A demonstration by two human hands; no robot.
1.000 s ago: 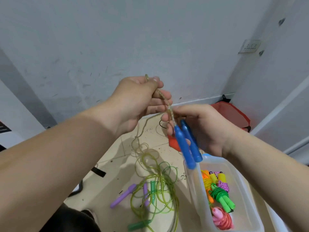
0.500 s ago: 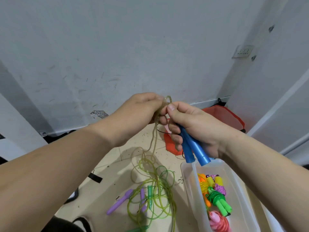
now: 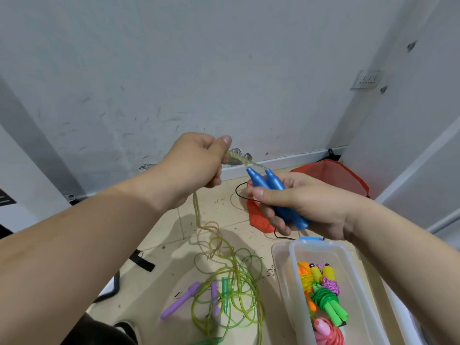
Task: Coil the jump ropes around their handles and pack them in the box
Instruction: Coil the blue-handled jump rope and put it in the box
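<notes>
Above box [image 3: 321, 243]: blue handles [image 3: 271, 185] held parallel, forming one winding core.
Right hand [image 3: 306, 205]: grip closed round both handles.
Left hand [image 3: 196, 165]: grip pinching rope [image 3: 239, 159] taut for wrapping.

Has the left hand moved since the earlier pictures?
Yes. The left hand has drawn leftward, away from the right hand: the chipped wall patch, hidden behind the hands before, now shows between them.
</notes>
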